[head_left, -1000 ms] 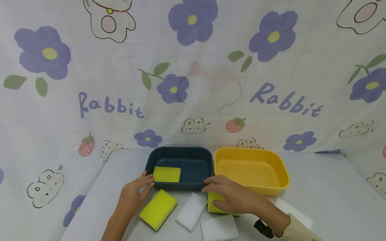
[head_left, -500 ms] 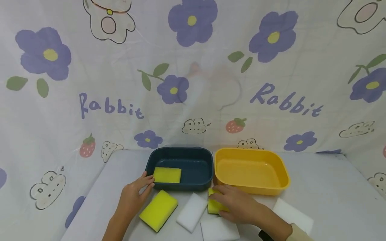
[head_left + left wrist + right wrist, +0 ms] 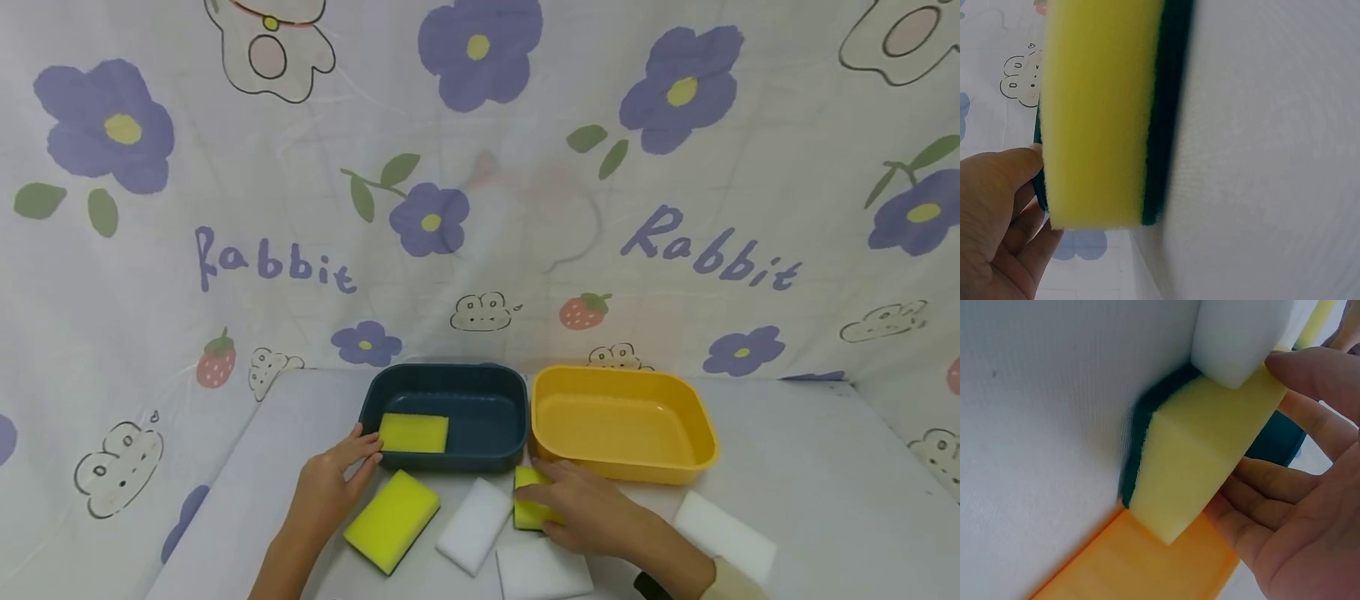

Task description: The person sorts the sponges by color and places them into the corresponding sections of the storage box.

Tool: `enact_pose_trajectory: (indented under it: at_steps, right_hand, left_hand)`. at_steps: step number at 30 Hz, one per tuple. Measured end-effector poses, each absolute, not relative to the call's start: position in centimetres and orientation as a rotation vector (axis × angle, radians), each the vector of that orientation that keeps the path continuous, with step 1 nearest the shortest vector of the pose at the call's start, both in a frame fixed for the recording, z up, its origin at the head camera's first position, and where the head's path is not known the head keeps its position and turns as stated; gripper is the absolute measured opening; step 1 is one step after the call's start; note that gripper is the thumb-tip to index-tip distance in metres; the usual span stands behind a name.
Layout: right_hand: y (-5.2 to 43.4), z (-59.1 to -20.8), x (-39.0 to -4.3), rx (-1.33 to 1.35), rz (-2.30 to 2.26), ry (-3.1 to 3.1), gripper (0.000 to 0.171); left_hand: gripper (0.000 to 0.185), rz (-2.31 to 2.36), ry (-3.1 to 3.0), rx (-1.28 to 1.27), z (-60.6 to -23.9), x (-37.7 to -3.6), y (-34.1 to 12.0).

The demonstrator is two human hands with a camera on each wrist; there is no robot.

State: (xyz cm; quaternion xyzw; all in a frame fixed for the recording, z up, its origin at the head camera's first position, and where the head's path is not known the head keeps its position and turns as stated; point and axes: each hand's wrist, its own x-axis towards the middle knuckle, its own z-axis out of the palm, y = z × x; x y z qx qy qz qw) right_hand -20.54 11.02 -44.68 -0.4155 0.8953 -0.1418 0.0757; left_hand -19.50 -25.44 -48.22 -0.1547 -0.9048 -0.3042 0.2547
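Observation:
At the front left corner of a dark blue basin (image 3: pixel 487 462), my left hand (image 3: pixel 326 487) pinches the rim between thumb and fingers. Inside that basin lies a yellow sponge (image 3: pixel 414 433). My right hand (image 3: pixel 592 508) spans another yellow sponge (image 3: pixel 527 512) on the table, thumb at its near edge and fingers reaching its far edge. The right wrist view shows this sponge (image 3: pixel 1179 462) with its dark green scouring layer down against the table. A third yellow and green sponge (image 3: pixel 393 521) lies near my left hand and looms large in the left wrist view.
A yellow basin (image 3: pixel 626 471) stands right of the blue one, close behind my right hand. White sponges lie in front: one (image 3: pixel 474 525) between the yellow sponges, one (image 3: pixel 543 571) nearer, one (image 3: pixel 723 537) beside my right forearm. A printed curtain (image 3: pixel 480 250) hangs behind.
My right hand has come down from the blue basin's front right corner onto the yellow sponge, its fingers closing in around it. The left hand stays at the basin rim.

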Motion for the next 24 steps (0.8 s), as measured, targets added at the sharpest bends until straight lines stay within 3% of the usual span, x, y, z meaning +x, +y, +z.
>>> enact_pose_trajectory:
  at_steps: [24]
  right_hand:
    - [10.9, -43.8, -20.0, -1.271, -0.439, 2.787, 0.05]
  left_hand:
    - [0.026, -0.817, -2.482, -0.396, -48.3, -19.6, -25.5]
